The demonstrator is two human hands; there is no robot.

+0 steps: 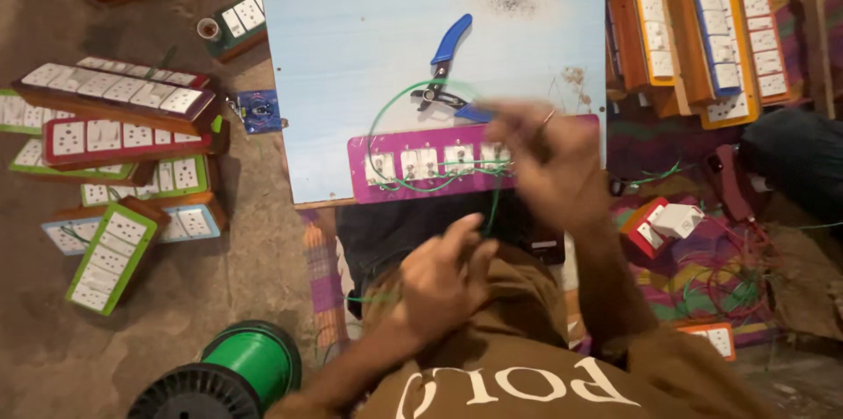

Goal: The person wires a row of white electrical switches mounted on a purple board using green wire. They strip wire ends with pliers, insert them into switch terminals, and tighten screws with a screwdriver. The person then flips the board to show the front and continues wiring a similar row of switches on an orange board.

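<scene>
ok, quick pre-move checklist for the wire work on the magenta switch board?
1. Left hand has the green wire pinched: ok, the fingers are closed on it near the lap.
2. Right hand grip on the wire: cannot tell, the hand is blurred over the board's right end.
3. Magenta board lies flat at the near edge of the blue panel: ok.
4. Wire free of snags: not ok, it loops over the board and past the pliers.
5. Pliers within reach: ok, just behind the board.
6. Green spool near the left arm: ok, on the floor.
</scene>
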